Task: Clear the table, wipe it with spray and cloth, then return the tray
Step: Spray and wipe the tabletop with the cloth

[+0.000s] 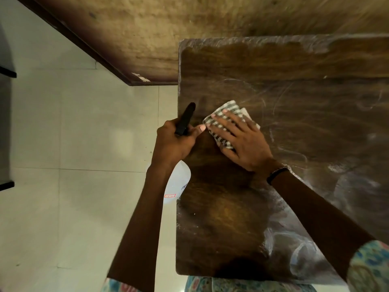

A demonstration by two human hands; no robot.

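A dark wooden table (294,81) fills the right side of the view, with whitish wipe streaks across its top. My right hand (242,142) lies flat with spread fingers on a folded checked cloth (223,123), pressing it onto the table near the left edge. My left hand (174,142) grips the black head of a spray bottle (186,119) at the table's left edge. The bottle's white body (176,186) hangs below my wrist, over the floor. No tray is in view.
Pale floor tiles (73,144) lie to the left of the table. A brownish wall with a dark skirting board (109,66) runs behind it. A dark piece of furniture (4,123) stands at the far left edge.
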